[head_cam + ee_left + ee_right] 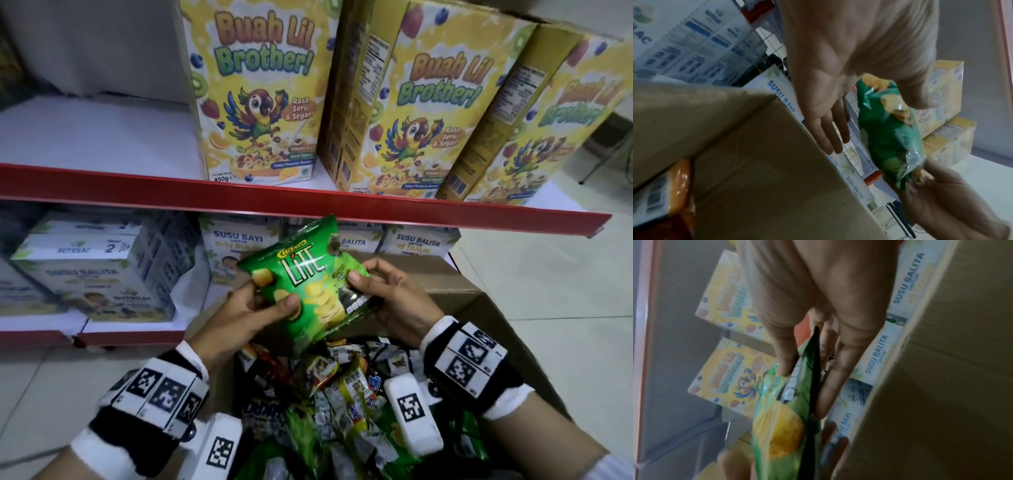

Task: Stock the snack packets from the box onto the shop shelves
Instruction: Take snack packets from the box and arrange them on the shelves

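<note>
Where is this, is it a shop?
Yes, most likely a small grocery shop. Red-edged shelves hold rows of the same cereal boxes and baby milk boxes, and both hands hold a green chip packet above a cardboard box full of snacks.

Chip packet point(310, 284) held above the open cardboard box point(455, 301), left hand point(236, 317) at its left edge, right hand point(399, 301) at its right. Loose snack packets point(342, 394) lie in the box. Behind the box: lower shelf point(44, 323) carrying milk cartons point(99, 270). Above it, upper shelf point(99, 137) carrying three cereal boxes point(260, 92) side by side, toward the right.
</note>
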Demonstrator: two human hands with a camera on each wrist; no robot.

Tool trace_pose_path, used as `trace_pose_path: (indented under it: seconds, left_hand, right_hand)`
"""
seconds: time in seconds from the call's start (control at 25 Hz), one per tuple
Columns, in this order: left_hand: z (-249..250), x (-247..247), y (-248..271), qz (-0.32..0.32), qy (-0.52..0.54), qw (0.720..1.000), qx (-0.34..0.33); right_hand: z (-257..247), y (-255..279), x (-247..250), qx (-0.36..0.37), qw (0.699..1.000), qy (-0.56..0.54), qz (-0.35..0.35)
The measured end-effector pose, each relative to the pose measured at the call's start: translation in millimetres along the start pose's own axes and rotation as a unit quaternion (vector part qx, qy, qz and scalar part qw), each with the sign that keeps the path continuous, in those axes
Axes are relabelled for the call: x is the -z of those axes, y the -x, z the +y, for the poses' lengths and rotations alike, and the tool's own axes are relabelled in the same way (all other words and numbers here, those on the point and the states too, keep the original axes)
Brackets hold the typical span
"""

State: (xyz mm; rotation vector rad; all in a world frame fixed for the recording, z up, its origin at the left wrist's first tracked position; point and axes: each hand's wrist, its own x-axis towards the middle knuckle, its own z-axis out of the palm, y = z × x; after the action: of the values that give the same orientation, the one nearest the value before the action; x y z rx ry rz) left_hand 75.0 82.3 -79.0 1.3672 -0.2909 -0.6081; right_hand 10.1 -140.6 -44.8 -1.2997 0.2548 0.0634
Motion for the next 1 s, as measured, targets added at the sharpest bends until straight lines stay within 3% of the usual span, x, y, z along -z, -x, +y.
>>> trace_pose_path:
  seconds: [0.16,0.24,0.32,0.4,0.56,0.64,0.68,0.76,0.84,0.88,1.0]
  left_hand:
    - [-0.1,12.3,-6.7,0.114,0.054,0.992,-0.02]
    - [5.5,25.9,-6.3,0.136,0.057,0.989,-0.029]
    - [8.8,33.6,-2.3,0.141,0.047,0.988,-0.031]
    - [11.8,33.1,1.6,0.135,0.04,0.99,-0.031]
    - [15.7,31.4,4.2,0.13,0.028,0.991,-0.016]
    - [15.9,31.2,6.2,0.126,0.025,0.992,-0.011]
    - [16.4,31.1,7.6,0.123,0.021,0.992,-0.012]
    - [17.8,31.2,10.4,0.119,0.012,0.993,-0.018]
    - [20.0,33.4,10.8,0.13,0.022,0.991,-0.021]
    - [21.1,35.6,9.6,0.14,0.03,0.989,-0.021]
    - [25.3,42.7,5.1,0.171,0.046,0.983,-0.04]
  right_hand:
    - [27.6,-5.1,-7.9,-0.069,0.992,0.05,-0.093]
    - [44.7,-12.3,-6.3,-0.114,0.956,0.221,-0.158]
    - [73.2,-18.4,-6.0,-0.138,0.851,0.456,-0.222]
    - [105.4,-21.2,-11.4,-0.118,0.737,0.601,-0.284]
    - [151.7,-21.7,-26.2,-0.027,0.586,0.691,-0.422]
    - [166.5,-17.9,-29.6,0.029,0.514,0.745,-0.424]
    - [170.3,-13.9,-30.9,0.044,0.51,0.762,-0.396]
    - [165.8,-9.9,-31.9,0.057,0.545,0.761,-0.346]
    - [144.0,-15.8,-30.3,0.052,0.56,0.747,-0.354]
    - [126.2,-17.3,-29.5,0.038,0.592,0.724,-0.353]
    - [69.2,-12.3,-21.1,-0.005,0.739,0.62,-0.263]
